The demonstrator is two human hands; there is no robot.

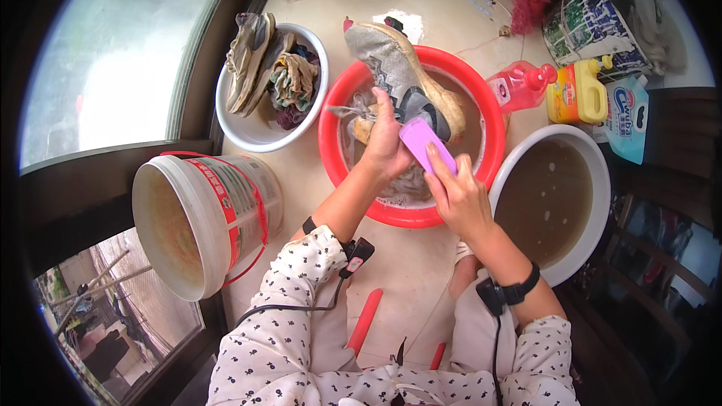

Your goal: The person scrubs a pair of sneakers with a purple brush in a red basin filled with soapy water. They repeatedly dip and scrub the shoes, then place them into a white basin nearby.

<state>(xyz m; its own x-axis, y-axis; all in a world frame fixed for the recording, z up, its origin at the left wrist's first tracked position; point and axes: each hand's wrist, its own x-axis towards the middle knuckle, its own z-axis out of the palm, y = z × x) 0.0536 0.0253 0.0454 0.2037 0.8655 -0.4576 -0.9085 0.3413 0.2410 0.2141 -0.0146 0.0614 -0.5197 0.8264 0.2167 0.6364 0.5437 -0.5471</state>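
My left hand (pixel 388 144) grips a grey and white sneaker (pixel 397 65) near its ankle opening, thumb pointing up along the upper. The sneaker is tilted over a red plastic basin (pixel 333 163) of cloudy water, its pale yellowed sole facing away to the right. In my right hand (pixel 465 197) is a purple handheld scrubber (pixel 427 145), forefinger laid along its back. Its underside is hidden, and its far end sits by the sneaker's dark grey collar. Another shoe with grey laces (pixel 361 115) lies partly hidden in the basin.
Left stands a white basin (pixel 242 138) with worn shoes and cloths, near a white bucket (pixel 217 214). Right are a basin of murky water (pixel 544 203), a pink pump bottle (pixel 516 87), a yellow bottle (pixel 575 93) and a blue pouch (pixel 629 118). Cables hang from both wrists.
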